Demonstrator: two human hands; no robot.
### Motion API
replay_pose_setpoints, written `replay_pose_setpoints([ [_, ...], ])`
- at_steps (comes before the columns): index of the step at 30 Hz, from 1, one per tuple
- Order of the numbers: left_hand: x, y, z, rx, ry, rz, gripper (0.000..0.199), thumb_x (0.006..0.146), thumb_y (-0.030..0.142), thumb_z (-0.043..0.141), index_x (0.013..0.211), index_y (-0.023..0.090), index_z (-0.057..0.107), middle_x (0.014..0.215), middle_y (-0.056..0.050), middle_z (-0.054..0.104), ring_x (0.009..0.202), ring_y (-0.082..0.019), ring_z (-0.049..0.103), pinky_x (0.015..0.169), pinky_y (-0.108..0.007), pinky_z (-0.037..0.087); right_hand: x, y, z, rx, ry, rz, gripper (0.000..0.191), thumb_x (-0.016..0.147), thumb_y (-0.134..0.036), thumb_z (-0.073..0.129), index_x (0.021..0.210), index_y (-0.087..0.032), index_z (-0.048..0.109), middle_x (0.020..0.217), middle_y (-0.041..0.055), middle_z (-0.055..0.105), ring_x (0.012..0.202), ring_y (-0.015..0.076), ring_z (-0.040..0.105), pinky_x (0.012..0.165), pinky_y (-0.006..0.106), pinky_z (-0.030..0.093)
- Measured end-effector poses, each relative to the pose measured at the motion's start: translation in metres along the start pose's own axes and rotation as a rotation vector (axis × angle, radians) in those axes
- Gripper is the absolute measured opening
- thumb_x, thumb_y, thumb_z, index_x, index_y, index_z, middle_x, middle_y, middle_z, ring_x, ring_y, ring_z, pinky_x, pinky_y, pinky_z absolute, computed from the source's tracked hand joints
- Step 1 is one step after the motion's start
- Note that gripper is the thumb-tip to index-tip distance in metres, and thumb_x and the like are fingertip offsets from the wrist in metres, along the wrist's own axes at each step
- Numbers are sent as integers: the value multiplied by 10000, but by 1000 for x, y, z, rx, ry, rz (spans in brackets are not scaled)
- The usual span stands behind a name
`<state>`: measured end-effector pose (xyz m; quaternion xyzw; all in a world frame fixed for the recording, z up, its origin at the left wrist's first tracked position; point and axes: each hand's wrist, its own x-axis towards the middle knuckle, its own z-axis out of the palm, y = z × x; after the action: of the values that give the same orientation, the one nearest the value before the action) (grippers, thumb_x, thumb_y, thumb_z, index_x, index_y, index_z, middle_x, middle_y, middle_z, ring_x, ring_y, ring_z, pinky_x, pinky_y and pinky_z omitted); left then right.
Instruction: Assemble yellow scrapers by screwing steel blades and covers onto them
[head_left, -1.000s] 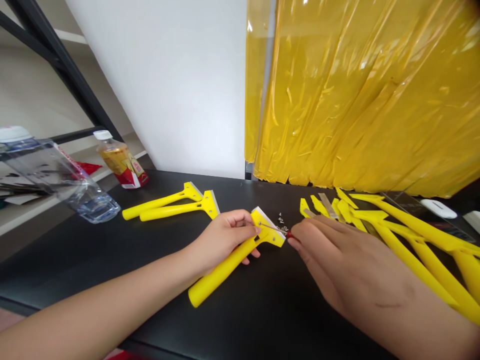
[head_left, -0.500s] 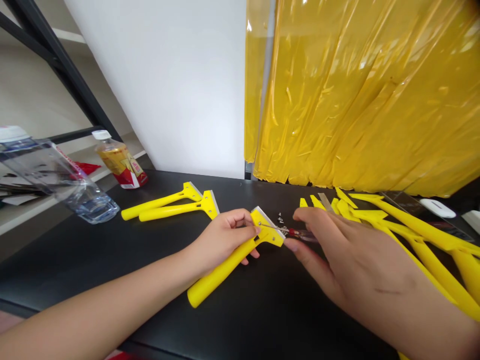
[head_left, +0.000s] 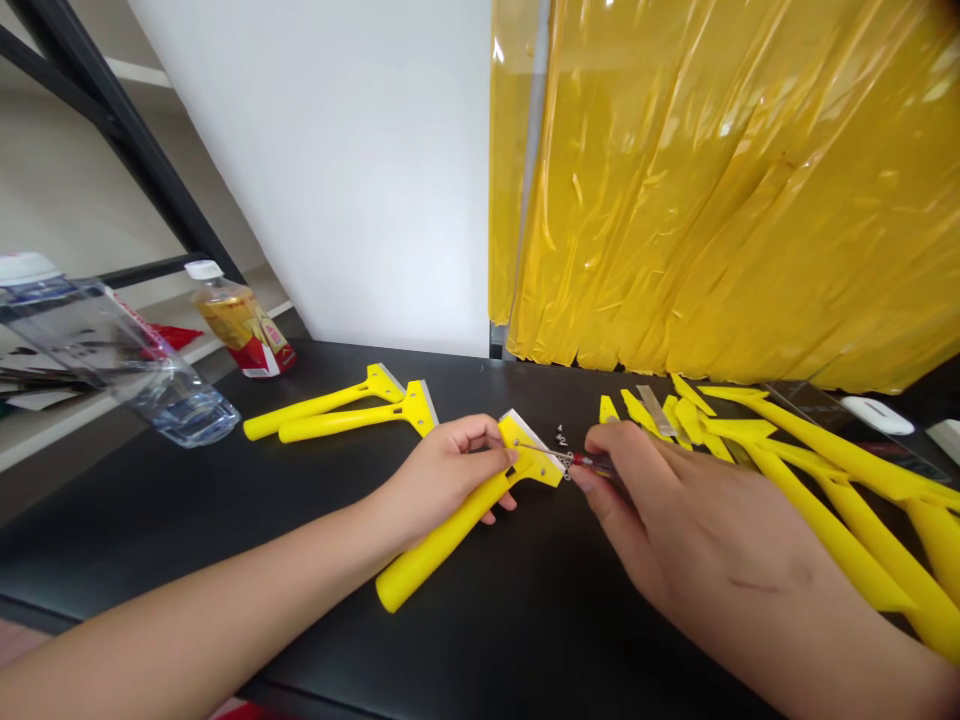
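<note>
Scraper (head_left: pixel 461 533) clamped in left hand (head_left: pixel 459 466), screwdriver (head_left: pixel 585 461) in right hand (head_left: pixel 679 510); straight pressure should be applied (slipping is risked).

Plain yellow scraper (head_left: pixel 450 537), red, perhaps part-clear screwdriver handle (head_left: pixel 589 462), black tabletop (head_left: pixel 187 510), white panel (head_left: pixel 360 180), amber-yellow sheeting (head_left: pixel 712 190)

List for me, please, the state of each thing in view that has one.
Held scraper, blade edge showing
Screwdriver, tip at the held scraper's head
Left hand, gripping the held scraper
Right hand, holding the screwdriver
Two scrapers, lying down
Screws, loose
Yellow handles, piled
Red-labelled bottle, capped, upright
Clear bottle, capped
</note>
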<state>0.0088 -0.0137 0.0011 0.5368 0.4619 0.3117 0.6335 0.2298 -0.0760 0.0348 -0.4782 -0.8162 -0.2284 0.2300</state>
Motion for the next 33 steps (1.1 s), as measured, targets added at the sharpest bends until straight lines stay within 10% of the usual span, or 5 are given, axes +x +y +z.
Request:
replay_pose_setpoints([
  [27, -2, 1, 0, 45, -11, 54, 243, 960, 423, 655, 893, 194, 610, 687, -5, 675, 635, -178, 729, 489, -212, 547, 1, 5, -8, 266, -44, -117, 159, 1038, -147, 470, 1007, -198, 617, 870, 40, 655, 755, 225, 637, 669, 351, 407],
  [33, -3, 0, 0, 61, -24, 55, 258, 957, 435, 653, 887, 192, 603, 700, -11, 687, 648, -178, 730, 491, -212, 545, 1, 1, -8, 154, 90, -65, 278, 1086, -347, 487, 855, -224, 581, 633, -34, 608, 473, 155, 569, 515, 331, 338],
])
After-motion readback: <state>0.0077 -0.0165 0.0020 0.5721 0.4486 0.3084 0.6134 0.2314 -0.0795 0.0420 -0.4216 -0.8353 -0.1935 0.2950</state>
